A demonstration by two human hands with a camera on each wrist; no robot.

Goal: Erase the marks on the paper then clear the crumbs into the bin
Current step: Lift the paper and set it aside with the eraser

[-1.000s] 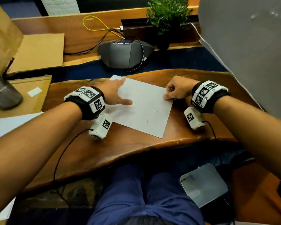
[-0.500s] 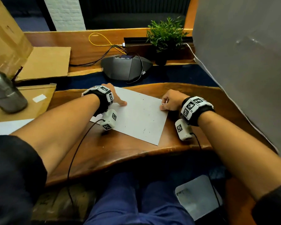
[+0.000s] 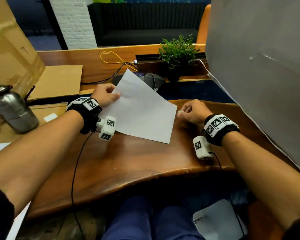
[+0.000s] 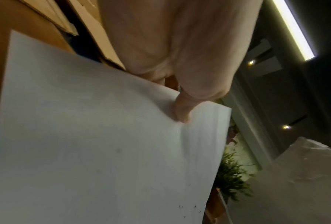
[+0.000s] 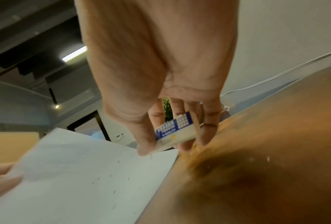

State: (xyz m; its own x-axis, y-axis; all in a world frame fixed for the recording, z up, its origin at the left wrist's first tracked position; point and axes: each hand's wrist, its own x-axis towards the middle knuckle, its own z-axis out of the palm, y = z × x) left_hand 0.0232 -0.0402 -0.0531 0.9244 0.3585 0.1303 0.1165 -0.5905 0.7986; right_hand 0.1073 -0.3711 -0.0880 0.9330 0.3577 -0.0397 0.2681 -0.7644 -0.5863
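A white sheet of paper (image 3: 142,110) is tilted up at its far left corner above the wooden desk (image 3: 137,161), its near edge still low. My left hand (image 3: 106,96) pinches the paper's left edge, thumb on top (image 4: 181,112). Dark eraser crumbs (image 5: 111,176) dot the sheet (image 4: 103,151). My right hand (image 3: 191,112) rests just right of the paper and grips a white eraser with a blue sleeve (image 5: 175,130). A grey bin (image 3: 216,220) sits on the floor at lower right, beside my knees.
A metal bottle (image 3: 12,110) stands at the left on cardboard (image 3: 57,82). A grey conference phone (image 3: 152,80) with cables and a potted plant (image 3: 177,54) are behind the paper. A large grey panel (image 3: 260,75) walls off the right side.
My left hand went from pressing flat on the paper to pinching its left edge and lifting it, so the sheet now tilts. The right hand stays beside it with the eraser.
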